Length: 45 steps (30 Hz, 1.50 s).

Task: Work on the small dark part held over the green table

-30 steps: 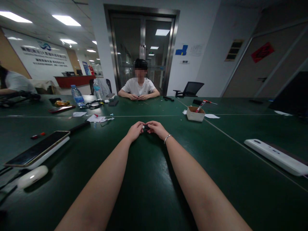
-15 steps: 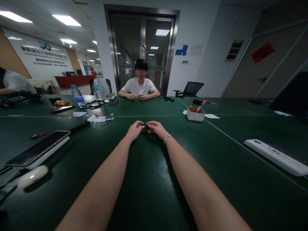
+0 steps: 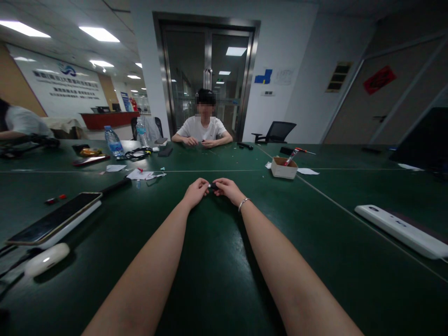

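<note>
Both my hands meet over the middle of the green table [image 3: 224,261]. Between them is a small black object [image 3: 213,186] with a light, metallic-looking end toward the left. My right hand [image 3: 227,188] pinches its black part between thumb and fingers; a silver bracelet [image 3: 244,203] is on that wrist. My left hand [image 3: 196,192] has its fingers closed at the light end, and what exactly they grip is too small to make out.
At left lie a phone [image 3: 58,217] on a white object, a white mouse [image 3: 48,259] and paper scraps [image 3: 140,174]. A small box [image 3: 284,169] stands right of centre, a white power strip [image 3: 399,229] farther right. A person [image 3: 203,128] sits opposite.
The whole view has shifted slightly downward in the frame. My hands keep nearly the same pose around the small black object.
</note>
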{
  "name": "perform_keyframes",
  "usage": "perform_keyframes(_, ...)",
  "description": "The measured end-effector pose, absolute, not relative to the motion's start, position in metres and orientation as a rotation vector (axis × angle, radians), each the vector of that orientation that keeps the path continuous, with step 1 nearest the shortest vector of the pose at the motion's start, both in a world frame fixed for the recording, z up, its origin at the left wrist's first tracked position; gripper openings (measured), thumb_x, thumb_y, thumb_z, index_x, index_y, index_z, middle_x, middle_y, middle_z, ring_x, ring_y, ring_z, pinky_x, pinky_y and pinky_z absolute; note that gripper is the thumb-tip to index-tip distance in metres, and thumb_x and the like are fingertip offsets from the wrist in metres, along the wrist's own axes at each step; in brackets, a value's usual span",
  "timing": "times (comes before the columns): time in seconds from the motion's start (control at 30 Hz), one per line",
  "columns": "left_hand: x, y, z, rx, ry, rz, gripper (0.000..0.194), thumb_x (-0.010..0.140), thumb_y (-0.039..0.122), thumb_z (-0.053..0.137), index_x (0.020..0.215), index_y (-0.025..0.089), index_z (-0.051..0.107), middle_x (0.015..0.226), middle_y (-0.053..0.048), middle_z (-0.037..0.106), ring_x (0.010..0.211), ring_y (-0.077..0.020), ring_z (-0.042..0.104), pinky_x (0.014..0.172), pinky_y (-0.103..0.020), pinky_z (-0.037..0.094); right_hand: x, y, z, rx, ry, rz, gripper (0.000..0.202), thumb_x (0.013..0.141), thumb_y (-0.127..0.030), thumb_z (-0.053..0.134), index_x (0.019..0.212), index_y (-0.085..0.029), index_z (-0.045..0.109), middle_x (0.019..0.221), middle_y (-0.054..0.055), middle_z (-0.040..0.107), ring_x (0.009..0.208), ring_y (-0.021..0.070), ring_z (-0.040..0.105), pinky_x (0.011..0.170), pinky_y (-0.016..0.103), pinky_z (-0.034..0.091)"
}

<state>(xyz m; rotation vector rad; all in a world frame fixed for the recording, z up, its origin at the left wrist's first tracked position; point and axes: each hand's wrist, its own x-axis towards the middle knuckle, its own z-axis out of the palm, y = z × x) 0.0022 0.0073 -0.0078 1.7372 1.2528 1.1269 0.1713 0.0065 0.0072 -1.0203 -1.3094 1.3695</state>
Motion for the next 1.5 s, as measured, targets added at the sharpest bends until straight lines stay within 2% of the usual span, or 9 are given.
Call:
perform_keyframes(0.13, 0.001, 0.009, -0.009, 1.728, 1.250, 1.170, 0.025, 0.081, 0.040, 0.053, 0.091, 0.018, 0.060, 0.078, -0.002, 0.065, 0.070, -0.0135, 0.060, 0.070, -0.028, 0.047, 0.171, 0.007, 0.007, -1.020, -1.300, 1.364, 0.007, 0.086, -0.008, 0.057, 0.086, -0.013, 0.063, 0.062, 0.000, 0.063, 0.051, 0.0081, 0.062, 0.049, 0.016, 0.053)
perform_keyframes(0.33, 0.001, 0.008, -0.008, 1.730, 1.246, 1.177, 0.026, 0.082, 0.042, 0.053, 0.094, 0.020, 0.059, 0.073, 0.000, 0.062, 0.065, -0.0121, 0.058, 0.065, -0.026, 0.046, 0.171, 0.006, 0.008, -1.042, -1.303, 1.360, 0.009, 0.087, -0.008, 0.055, 0.088, -0.012, 0.063, 0.060, 0.001, 0.063, 0.049, 0.0078, 0.061, 0.050, 0.017, 0.053)
perform_keyframes(0.5, 0.001, 0.003, -0.003, 1.735, 1.234, 1.114, 0.022, 0.078, 0.032, 0.059, 0.095, 0.018, 0.059, 0.078, -0.001, 0.064, 0.070, -0.0128, 0.060, 0.069, -0.027, 0.047, 0.171, 0.006, 0.008, -1.035, -1.301, 1.354, 0.010, 0.087, -0.007, 0.054, 0.088, -0.012, 0.063, 0.060, 0.001, 0.063, 0.049, 0.0076, 0.061, 0.050, 0.016, 0.053)
perform_keyframes(0.77, 0.002, 0.002, -0.002, 1.772, 1.335, 1.052, 0.021, 0.084, 0.036, 0.052, 0.090, 0.018, 0.059, 0.076, -0.003, 0.065, 0.068, -0.0137, 0.060, 0.066, -0.027, 0.045, 0.171, 0.006, 0.007, -1.047, -1.301, 1.340, 0.006, 0.086, -0.009, 0.058, 0.088, -0.013, 0.063, 0.063, 0.002, 0.064, 0.051, 0.0086, 0.062, 0.051, 0.017, 0.053)
perform_keyframes(1.0, 0.000, 0.005, 0.001, 1.788, 1.580, 1.067, 0.035, 0.090, 0.045, 0.036, 0.083, 0.019, 0.058, 0.072, -0.002, 0.064, 0.061, -0.0137, 0.055, 0.058, -0.026, 0.039, 0.172, 0.006, 0.008, -1.053, -1.265, 1.336, 0.012, 0.089, -0.006, 0.051, 0.090, -0.012, 0.061, 0.060, 0.001, 0.063, 0.046, 0.0084, 0.060, 0.047, 0.017, 0.052)
perform_keyframes(1.23, 0.002, 0.001, 0.000, 1.840, 1.569, 0.980, 0.037, 0.088, 0.051, 0.037, 0.081, 0.021, 0.057, 0.072, -0.002, 0.064, 0.064, -0.0152, 0.057, 0.059, -0.027, 0.039, 0.171, 0.002, 0.010, -1.024, -1.339, 1.350, 0.012, 0.086, -0.005, 0.055, 0.093, -0.012, 0.062, 0.062, 0.001, 0.063, 0.048, 0.0078, 0.060, 0.047, 0.016, 0.052)
perform_keyframes(1.5, 0.004, 0.002, 0.000, 1.766, 1.555, 1.063, 0.040, 0.089, 0.051, 0.035, 0.079, 0.019, 0.058, 0.070, -0.002, 0.063, 0.062, -0.0147, 0.056, 0.060, -0.027, 0.040, 0.171, 0.001, 0.012, -0.989, -1.353, 1.353, 0.014, 0.084, -0.007, 0.059, 0.095, -0.013, 0.063, 0.066, 0.001, 0.065, 0.054, 0.0084, 0.062, 0.048, 0.016, 0.052)
